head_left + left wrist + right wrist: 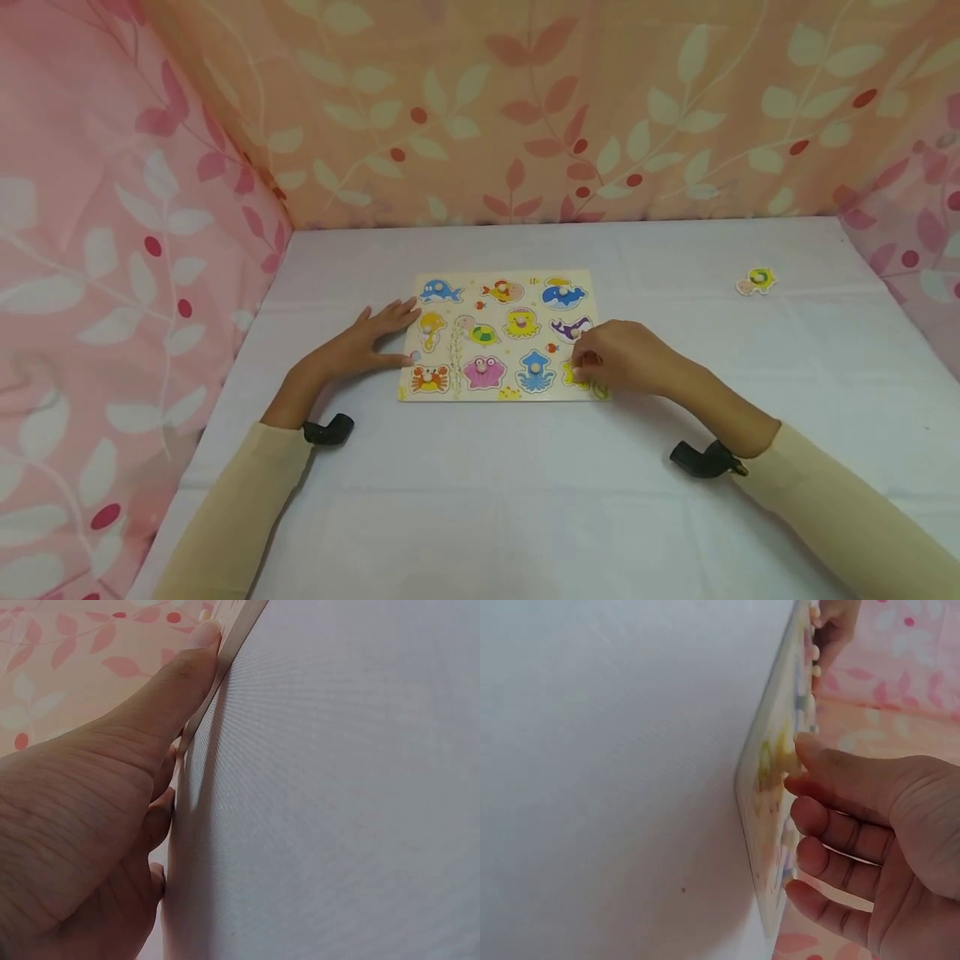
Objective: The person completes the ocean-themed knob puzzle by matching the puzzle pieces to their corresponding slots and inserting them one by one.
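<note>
A wooden peg puzzle board (468,393) with sea animal pieces lies flat on the white table. My left hand (367,340) rests at its left side, fingers spread, with the thumb (172,686) on the board's edge. At the bottom right corner, my right hand (626,358) pinches a small yellow puzzle piece (576,377) by its knob between thumb and index finger; the hand covers part of it. Its other fingers (840,866) curl loosely over the board. Near the right hand sit a purple whale piece (567,328) and a blue squid piece (535,375).
A loose yellow-green turtle-like piece (757,281) lies at the table's back right. The board's turtle picture (482,334) shows no knob. White cloth (487,500) covers the table, with floral curtains (525,108) behind and at both sides.
</note>
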The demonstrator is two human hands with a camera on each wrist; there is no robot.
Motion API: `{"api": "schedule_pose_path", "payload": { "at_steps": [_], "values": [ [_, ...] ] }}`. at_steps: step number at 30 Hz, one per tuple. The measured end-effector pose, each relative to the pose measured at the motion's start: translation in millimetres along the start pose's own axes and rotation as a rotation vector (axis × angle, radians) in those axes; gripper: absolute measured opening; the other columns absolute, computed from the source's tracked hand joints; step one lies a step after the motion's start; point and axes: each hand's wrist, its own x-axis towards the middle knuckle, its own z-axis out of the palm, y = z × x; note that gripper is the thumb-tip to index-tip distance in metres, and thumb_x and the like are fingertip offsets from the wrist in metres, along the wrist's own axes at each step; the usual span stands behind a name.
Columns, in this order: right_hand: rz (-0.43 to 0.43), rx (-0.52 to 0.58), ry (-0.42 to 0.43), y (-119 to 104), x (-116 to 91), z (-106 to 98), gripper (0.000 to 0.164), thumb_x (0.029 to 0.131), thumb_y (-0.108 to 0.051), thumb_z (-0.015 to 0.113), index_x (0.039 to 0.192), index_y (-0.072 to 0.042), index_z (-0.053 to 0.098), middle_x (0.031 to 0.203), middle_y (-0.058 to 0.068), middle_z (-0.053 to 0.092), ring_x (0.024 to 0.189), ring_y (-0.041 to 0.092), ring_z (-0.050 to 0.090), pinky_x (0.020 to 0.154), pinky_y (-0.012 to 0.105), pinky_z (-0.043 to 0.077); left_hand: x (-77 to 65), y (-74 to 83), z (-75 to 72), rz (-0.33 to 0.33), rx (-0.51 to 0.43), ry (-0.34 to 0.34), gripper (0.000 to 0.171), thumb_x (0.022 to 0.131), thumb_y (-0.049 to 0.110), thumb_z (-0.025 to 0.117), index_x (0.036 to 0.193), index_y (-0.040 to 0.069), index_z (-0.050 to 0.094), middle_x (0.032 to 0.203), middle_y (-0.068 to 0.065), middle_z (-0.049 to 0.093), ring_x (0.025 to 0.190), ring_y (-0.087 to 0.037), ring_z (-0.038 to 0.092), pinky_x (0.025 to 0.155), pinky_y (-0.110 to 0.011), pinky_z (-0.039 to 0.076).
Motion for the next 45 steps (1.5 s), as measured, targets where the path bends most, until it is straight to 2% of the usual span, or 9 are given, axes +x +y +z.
{"api": "schedule_pose_path", "payload": {
  "at_steps": [5, 11, 17, 21, 24, 30, 34, 37, 45],
  "values": [
    [0.009, 0.036, 0.033, 10.4, -4.3, -13.9, 0.018, 0.086, -0.025, 0.084, 0.100, -0.016, 0.079, 0.076, -0.009, 0.064, 0.076, 0.016, 0.054, 0.068, 0.032, 0.046, -0.4, -2.2, 3.4, 0.004, 0.016, 0.006, 0.093, 0.088, 0.052, 0.075, 0.162, 0.028, 0.024, 0.170, 0.007, 0.010, 0.157, -0.024, 0.000, 0.122, -0.057, -0.010],
    [0.020, 0.075, 0.114, 36.6, -10.7, -36.5, 0.019, 0.090, -0.021, 0.080, 0.107, -0.012, 0.078, 0.085, -0.006, 0.069, 0.079, 0.016, 0.056, 0.070, 0.032, 0.050, -1.3, -1.9, 2.5, 0.006, 0.025, 0.019, 0.092, 0.088, 0.051, 0.075, 0.162, 0.030, 0.024, 0.170, 0.011, 0.011, 0.157, -0.021, 0.001, 0.123, -0.056, -0.009],
    [0.095, 0.103, 0.277, 86.6, -17.8, -47.2, 0.014, 0.090, -0.016, 0.079, 0.103, -0.011, 0.078, 0.088, 0.000, 0.071, 0.080, 0.019, 0.058, 0.069, 0.027, 0.049, -1.4, -2.6, 2.8, 0.002, 0.013, 0.010, 0.094, 0.088, 0.051, 0.076, 0.162, 0.029, 0.024, 0.170, 0.010, 0.011, 0.157, -0.021, 0.001, 0.123, -0.056, -0.009],
    [0.108, 0.071, 0.409, 124.8, -24.4, -51.0, 0.011, 0.090, -0.015, 0.079, 0.100, -0.010, 0.079, 0.089, 0.003, 0.072, 0.079, 0.019, 0.058, 0.065, 0.023, 0.045, -1.9, -2.9, 3.7, 0.004, 0.012, 0.003, 0.093, 0.088, 0.051, 0.075, 0.163, 0.029, 0.023, 0.170, 0.009, 0.010, 0.157, -0.022, 0.000, 0.122, -0.057, -0.010],
    [0.136, 0.042, 0.463, 147.8, -30.1, -56.7, 0.012, 0.091, -0.015, 0.078, 0.101, -0.008, 0.078, 0.092, 0.008, 0.073, 0.080, 0.022, 0.058, 0.063, 0.024, 0.042, -2.3, -3.1, 2.9, 0.008, 0.021, 0.010, 0.093, 0.089, 0.051, 0.075, 0.163, 0.029, 0.024, 0.170, 0.009, 0.010, 0.157, -0.023, 0.001, 0.122, -0.057, -0.009],
    [0.284, 0.030, 0.480, 185.0, -47.1, -69.3, 0.021, 0.095, -0.020, 0.073, 0.109, -0.006, 0.076, 0.095, 0.018, 0.070, 0.087, 0.033, 0.059, 0.064, 0.035, 0.039, -1.7, -3.3, 1.8, 0.017, 0.019, 0.009, 0.092, 0.089, 0.051, 0.074, 0.163, 0.027, 0.024, 0.170, 0.007, 0.010, 0.157, -0.025, 0.001, 0.122, -0.058, -0.010],
    [0.385, 0.033, 0.447, 209.9, -58.7, -74.7, 0.030, 0.097, -0.024, 0.068, 0.118, -0.003, 0.072, 0.108, 0.030, 0.064, 0.098, 0.046, 0.056, 0.069, 0.049, 0.039, -1.1, -2.2, 2.6, 0.015, 0.010, 0.001, 0.092, 0.089, 0.051, 0.074, 0.163, 0.027, 0.023, 0.170, 0.007, 0.010, 0.157, -0.024, 0.000, 0.122, -0.057, -0.011],
    [0.429, 0.024, 0.438, 227.4, -66.8, -76.3, 0.032, 0.098, -0.023, 0.065, 0.121, 0.000, 0.069, 0.116, 0.034, 0.060, 0.104, 0.051, 0.053, 0.073, 0.055, 0.039, -1.2, -1.2, 3.3, 0.011, 0.008, 0.000, 0.092, 0.089, 0.052, 0.074, 0.163, 0.028, 0.024, 0.170, 0.007, 0.010, 0.157, -0.023, 0.000, 0.122, -0.057, -0.010],
    [0.509, 0.036, 0.408, 258.6, -82.6, -74.9, 0.040, 0.101, -0.031, 0.059, 0.121, 0.003, 0.067, 0.112, 0.031, 0.061, 0.101, 0.044, 0.052, 0.073, 0.049, 0.038, -1.7, -0.5, 1.7, 0.003, 0.018, 0.003, 0.092, 0.089, 0.052, 0.073, 0.163, 0.027, 0.023, 0.170, 0.006, 0.010, 0.157, -0.024, 0.000, 0.122, -0.057, -0.010]
  ]
}}
